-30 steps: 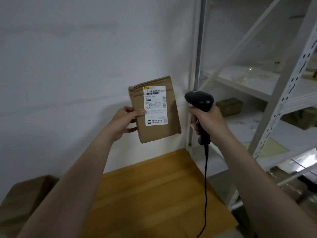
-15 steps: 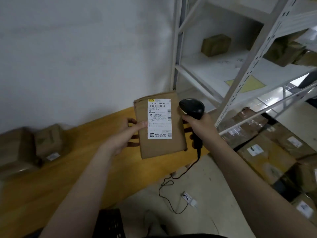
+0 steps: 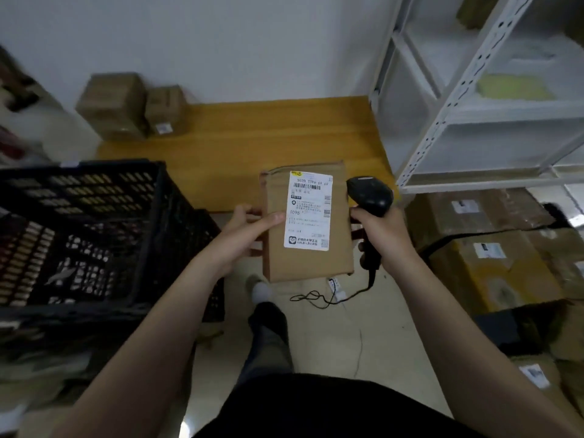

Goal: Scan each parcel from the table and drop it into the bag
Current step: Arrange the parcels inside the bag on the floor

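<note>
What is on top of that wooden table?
A large cardboard box and a smaller labelled box sit side by side at the table's far left end, by the wall. Its near edge is hidden behind the held parcel, the scanner and the black crate.

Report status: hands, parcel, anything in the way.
Left hand grips parcel, label facing camera. Right hand grips scanner beside it. Nothing between them.

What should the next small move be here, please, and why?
Probably swing the scanner in the right hand over the barcode: the left hand holds the parcel label-up, and the scanner sits beside its right edge, not over it.
</note>
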